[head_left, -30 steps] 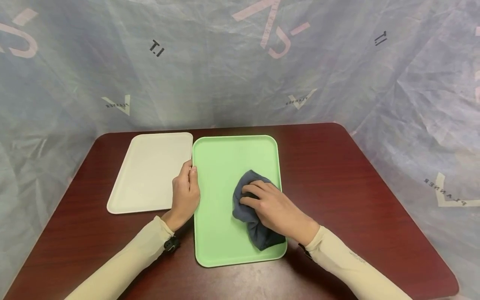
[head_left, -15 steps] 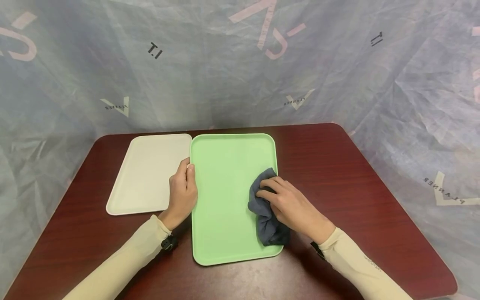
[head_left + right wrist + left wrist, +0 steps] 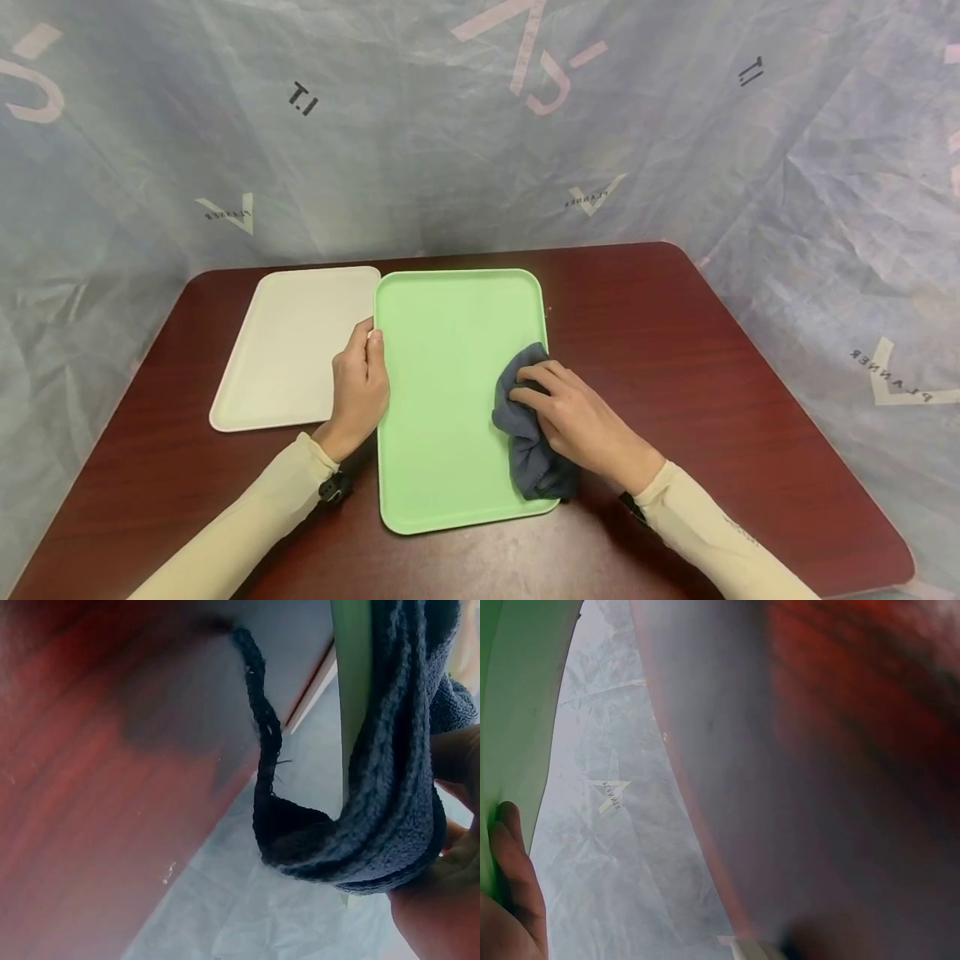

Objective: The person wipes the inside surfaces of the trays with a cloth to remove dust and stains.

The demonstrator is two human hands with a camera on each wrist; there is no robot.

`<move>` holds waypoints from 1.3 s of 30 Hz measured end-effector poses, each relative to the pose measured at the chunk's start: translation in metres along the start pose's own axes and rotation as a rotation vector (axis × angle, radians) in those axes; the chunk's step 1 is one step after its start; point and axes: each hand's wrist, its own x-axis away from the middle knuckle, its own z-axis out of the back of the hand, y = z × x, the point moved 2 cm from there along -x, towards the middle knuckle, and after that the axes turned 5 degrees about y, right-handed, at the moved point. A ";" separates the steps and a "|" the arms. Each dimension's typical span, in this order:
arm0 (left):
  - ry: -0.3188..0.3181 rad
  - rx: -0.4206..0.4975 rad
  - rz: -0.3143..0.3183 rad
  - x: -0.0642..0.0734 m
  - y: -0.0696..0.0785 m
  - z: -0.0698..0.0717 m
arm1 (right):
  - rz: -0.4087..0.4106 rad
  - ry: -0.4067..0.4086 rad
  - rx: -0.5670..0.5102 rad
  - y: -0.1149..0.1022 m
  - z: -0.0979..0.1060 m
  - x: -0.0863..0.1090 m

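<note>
In the head view a green rectangular tray (image 3: 450, 400) is held up off the table. My left hand (image 3: 358, 392) grips its left rim, thumb at the front; the left wrist view shows fingers (image 3: 521, 877) against the tray's underside. A dark blue-grey cloth (image 3: 525, 417) is bunched under my right hand (image 3: 581, 417), which holds it over the right rim, in the lower half of the tray. Seen from the right wrist, the cloth (image 3: 390, 787) wraps the green edge and a loose fold hangs off it. Some right fingertips are hidden in the cloth.
A white tray (image 3: 292, 358) lies on the dark red-brown table (image 3: 675, 400), left of the green one and partly behind my left hand. Grey printed sheeting (image 3: 420, 125) stands behind the table and along both sides.
From the green tray's inner surface, my right hand has moved the cloth rightward onto the right rim. My left hand keeps its grip, and the tray appears slightly further left.
</note>
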 end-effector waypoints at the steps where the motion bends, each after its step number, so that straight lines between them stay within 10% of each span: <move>1: 0.001 0.000 -0.001 0.000 0.000 0.000 | 0.004 0.001 -0.005 -0.001 0.000 0.001; 22: 0.021 0.031 0.027 0.000 0.001 0.000 | 0.019 -0.036 -0.034 -0.014 -0.006 -0.006; 39: 0.047 0.045 0.021 -0.005 0.007 -0.006 | 0.187 -0.099 0.050 -0.044 -0.015 -0.060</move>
